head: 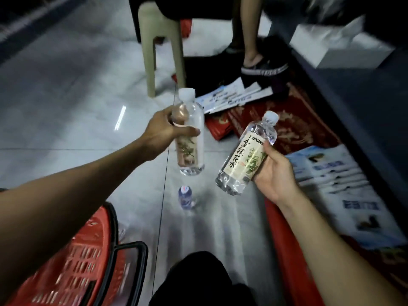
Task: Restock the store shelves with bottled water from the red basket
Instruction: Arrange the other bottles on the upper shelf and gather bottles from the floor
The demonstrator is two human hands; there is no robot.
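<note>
Now we hold one full bottle [191, 131] in our left hand [163, 132] and another [245, 154] in our right [272, 173], above the floor, gripping the smooth, heavy middles tight.

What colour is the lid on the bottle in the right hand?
White. The cap tops the bottle held in the right hand, seen in the head view.

The bottle in the right hand [273, 173] carries a cream label [244, 157] reading "LIDONG" across its top and, below it, the vertical characters 金银花水; print on the other bottles and the floor papers is unreadable
</note>
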